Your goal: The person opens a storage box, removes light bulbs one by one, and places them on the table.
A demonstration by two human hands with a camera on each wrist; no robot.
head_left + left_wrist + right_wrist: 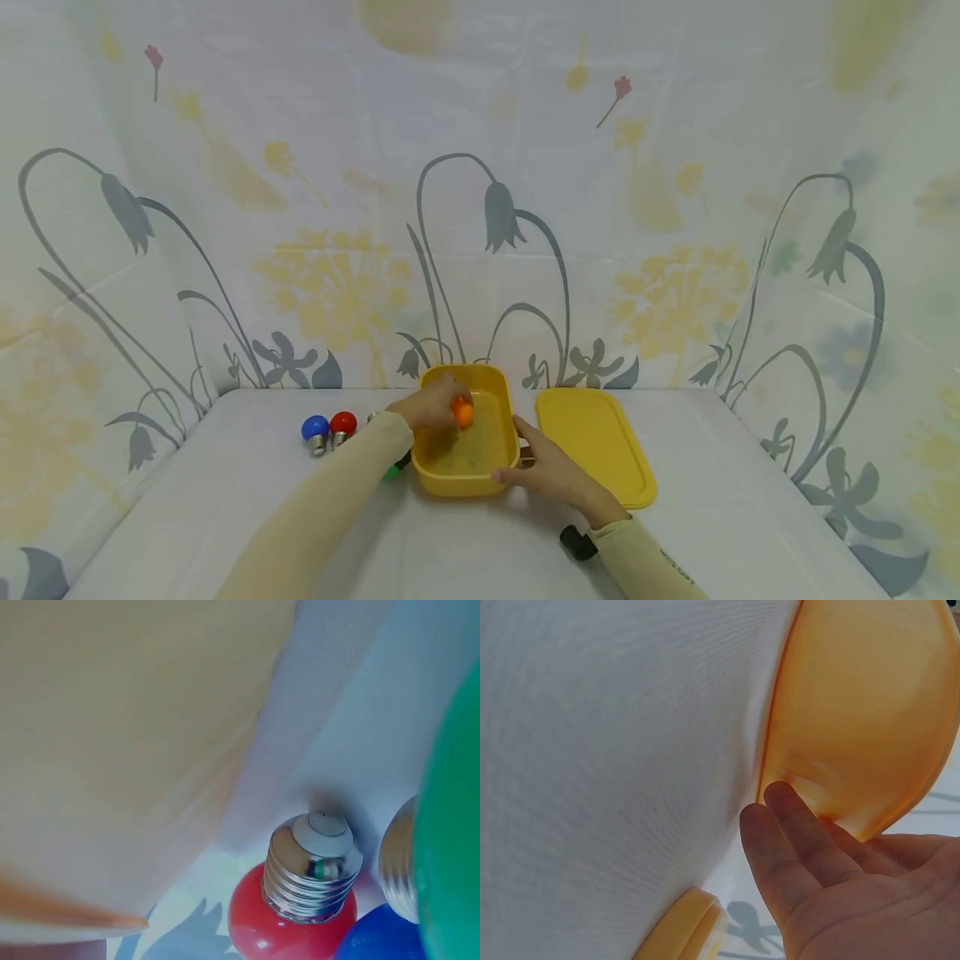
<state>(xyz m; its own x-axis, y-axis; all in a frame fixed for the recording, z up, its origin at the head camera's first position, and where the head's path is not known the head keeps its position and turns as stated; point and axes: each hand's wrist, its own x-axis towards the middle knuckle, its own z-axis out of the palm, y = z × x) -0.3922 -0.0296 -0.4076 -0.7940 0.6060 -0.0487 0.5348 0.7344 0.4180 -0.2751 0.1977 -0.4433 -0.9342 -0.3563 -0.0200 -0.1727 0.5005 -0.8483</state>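
A yellow plastic box (462, 485) stands open on the table. My left hand (431, 403) reaches over its left wall and holds a round orange bulb (464, 415) inside, close above the box floor. The bulb's base is hidden by the fingers. My right hand (551, 472) rests against the box's right side and near corner, thumb at the near rim. In the right wrist view its fingers (817, 847) lie fairly straight along the outer wall. The left wrist view shows only sleeve and box wall, with the left hand hidden.
Left of the box lie a blue bulb (316, 432), a red bulb (343, 424) and a green bulb (393, 472), the green one partly under the left forearm. A yellow lid (596, 446) lies flat to the right. A patterned cloth (480, 275) hangs behind the table.
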